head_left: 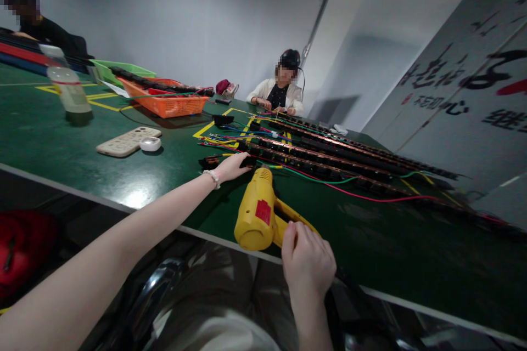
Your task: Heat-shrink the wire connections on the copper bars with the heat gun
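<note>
My right hand (pixel 308 261) is closed around the handle of a yellow heat gun (pixel 258 211), whose nozzle points away from me toward the near end of a long dark strip. My left hand (pixel 233 166) reaches out over the green table (pixel 82 153) with a beaded bracelet on the wrist, fingers pinched on the near end of one of the long dark strips (pixel 329 159). Several such strips lie side by side with red, green and blue wires (pixel 349 189) trailing off them.
A beige remote control (pixel 127 141) and a small white round thing (pixel 150 143) lie at left. A clear bottle (pixel 69 90), an orange basket (pixel 164 100) and a green bin (pixel 119 68) stand farther back. One person sits across the table, another at far left.
</note>
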Demonstrator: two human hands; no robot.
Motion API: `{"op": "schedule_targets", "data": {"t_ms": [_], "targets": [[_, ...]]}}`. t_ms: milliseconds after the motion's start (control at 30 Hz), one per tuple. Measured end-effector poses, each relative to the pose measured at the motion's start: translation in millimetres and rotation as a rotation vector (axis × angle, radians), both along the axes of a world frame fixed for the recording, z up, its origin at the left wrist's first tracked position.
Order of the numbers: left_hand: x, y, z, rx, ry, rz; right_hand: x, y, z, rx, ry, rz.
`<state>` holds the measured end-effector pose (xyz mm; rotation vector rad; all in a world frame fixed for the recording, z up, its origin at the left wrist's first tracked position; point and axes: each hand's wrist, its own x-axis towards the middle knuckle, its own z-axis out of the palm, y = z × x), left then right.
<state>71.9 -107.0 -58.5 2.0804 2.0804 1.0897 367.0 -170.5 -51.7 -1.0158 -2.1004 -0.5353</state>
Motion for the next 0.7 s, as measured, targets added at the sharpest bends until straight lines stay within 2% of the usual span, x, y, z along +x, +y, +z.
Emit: {"op": "schedule_targets", "data": {"t_ms": [367, 700], "targets": [[-10, 5, -7.3, -0.010, -0.044, 0.021, -6, 3, -2.1, -0.063, 0.041, 0.146], [-3, 0, -1.0, 0.022, -0.042, -0.052, 11, 25, -2.3, 0.009, 0.068, 0.127]]}}
